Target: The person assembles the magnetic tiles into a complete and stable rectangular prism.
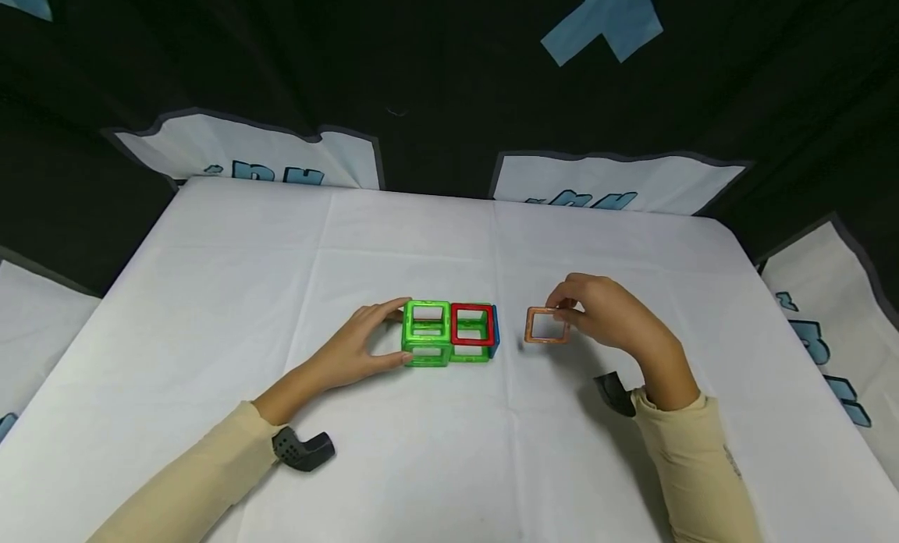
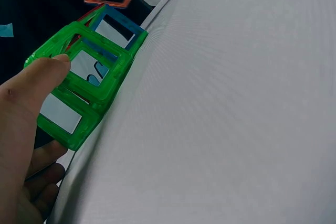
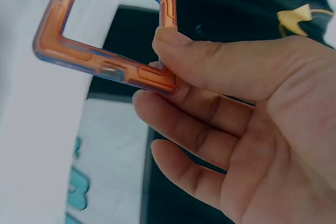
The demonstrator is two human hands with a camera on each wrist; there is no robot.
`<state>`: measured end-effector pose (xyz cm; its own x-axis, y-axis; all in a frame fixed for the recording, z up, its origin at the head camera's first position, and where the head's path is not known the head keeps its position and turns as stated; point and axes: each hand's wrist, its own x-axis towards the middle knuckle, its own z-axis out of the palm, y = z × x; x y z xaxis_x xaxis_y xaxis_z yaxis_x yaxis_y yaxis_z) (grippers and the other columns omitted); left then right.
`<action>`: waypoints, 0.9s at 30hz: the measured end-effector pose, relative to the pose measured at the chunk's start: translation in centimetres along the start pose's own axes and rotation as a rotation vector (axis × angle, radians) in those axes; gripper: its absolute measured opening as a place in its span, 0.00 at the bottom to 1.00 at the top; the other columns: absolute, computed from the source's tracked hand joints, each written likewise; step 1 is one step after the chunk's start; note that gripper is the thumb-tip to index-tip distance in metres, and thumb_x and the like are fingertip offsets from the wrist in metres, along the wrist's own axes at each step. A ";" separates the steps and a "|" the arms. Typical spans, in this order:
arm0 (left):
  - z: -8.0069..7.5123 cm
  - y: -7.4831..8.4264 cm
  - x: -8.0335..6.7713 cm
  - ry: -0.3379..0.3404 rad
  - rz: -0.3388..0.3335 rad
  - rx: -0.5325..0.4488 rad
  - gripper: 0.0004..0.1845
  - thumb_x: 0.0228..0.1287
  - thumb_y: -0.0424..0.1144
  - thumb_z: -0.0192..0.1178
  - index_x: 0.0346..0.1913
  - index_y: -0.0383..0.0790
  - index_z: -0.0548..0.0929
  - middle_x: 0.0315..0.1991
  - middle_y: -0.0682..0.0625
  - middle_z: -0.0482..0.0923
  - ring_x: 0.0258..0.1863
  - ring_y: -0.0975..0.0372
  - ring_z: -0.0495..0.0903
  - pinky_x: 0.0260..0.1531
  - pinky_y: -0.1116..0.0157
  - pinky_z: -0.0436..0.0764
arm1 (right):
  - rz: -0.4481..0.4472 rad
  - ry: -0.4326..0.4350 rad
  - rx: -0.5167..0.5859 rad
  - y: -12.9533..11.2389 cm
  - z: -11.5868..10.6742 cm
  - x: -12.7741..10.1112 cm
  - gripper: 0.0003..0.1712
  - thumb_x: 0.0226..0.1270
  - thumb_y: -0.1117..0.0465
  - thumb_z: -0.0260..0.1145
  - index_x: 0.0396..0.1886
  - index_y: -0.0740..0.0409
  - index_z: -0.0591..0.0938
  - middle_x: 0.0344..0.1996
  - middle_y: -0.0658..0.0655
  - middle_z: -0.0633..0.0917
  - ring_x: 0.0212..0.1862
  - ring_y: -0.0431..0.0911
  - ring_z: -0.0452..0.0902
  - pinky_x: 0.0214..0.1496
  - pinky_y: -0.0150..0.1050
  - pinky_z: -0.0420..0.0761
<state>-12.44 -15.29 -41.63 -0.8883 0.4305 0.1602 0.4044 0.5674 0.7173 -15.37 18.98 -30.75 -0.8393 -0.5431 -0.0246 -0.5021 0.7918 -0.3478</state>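
We see the left hand point(image 1: 354, 349) with its fingers point(image 2: 37, 77) curled around the green end of a block of two cubes point(image 1: 449, 334) made from green, red and blue square frames, which stands on the white bench point(image 1: 281, 278). The right hand point(image 1: 607, 313) pinches an orange square frame point(image 1: 547, 325) between thumb and fingers point(image 3: 210, 66), holding it just beside the block's blue end, not touching it.
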 end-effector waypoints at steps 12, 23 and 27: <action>0.0 0.0 -0.1 -0.004 -0.010 0.001 0.42 0.50 0.49 0.67 0.67 0.48 0.60 0.55 0.51 0.74 0.58 0.54 0.65 0.59 0.48 0.64 | -0.098 -0.013 -0.028 -2.8 1.1 -0.1 0.07 0.52 0.69 0.68 0.33 0.58 0.83 0.29 0.48 0.80 0.34 0.41 0.76 0.37 0.35 0.78; -0.1 0.1 -0.1 -0.009 -0.014 0.005 0.41 0.51 0.50 0.66 0.68 0.48 0.60 0.55 0.50 0.74 0.58 0.54 0.65 0.59 0.47 0.64 | -0.311 0.085 -0.162 -5.8 4.5 0.5 0.09 0.45 0.64 0.74 0.29 0.55 0.84 0.28 0.48 0.82 0.32 0.40 0.71 0.34 0.30 0.74; -0.2 0.2 -0.1 -0.007 -0.014 0.002 0.41 0.51 0.49 0.67 0.68 0.48 0.60 0.55 0.50 0.74 0.57 0.54 0.66 0.59 0.48 0.64 | -0.353 0.135 -0.197 -6.3 5.6 0.8 0.09 0.46 0.63 0.74 0.29 0.54 0.84 0.29 0.48 0.83 0.32 0.41 0.71 0.35 0.31 0.74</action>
<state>-12.30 -15.38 -41.40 -0.8925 0.4271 0.1451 0.3920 0.5752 0.7180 -11.74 11.97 -33.82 -0.6217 -0.7594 0.1918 -0.7830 0.6090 -0.1267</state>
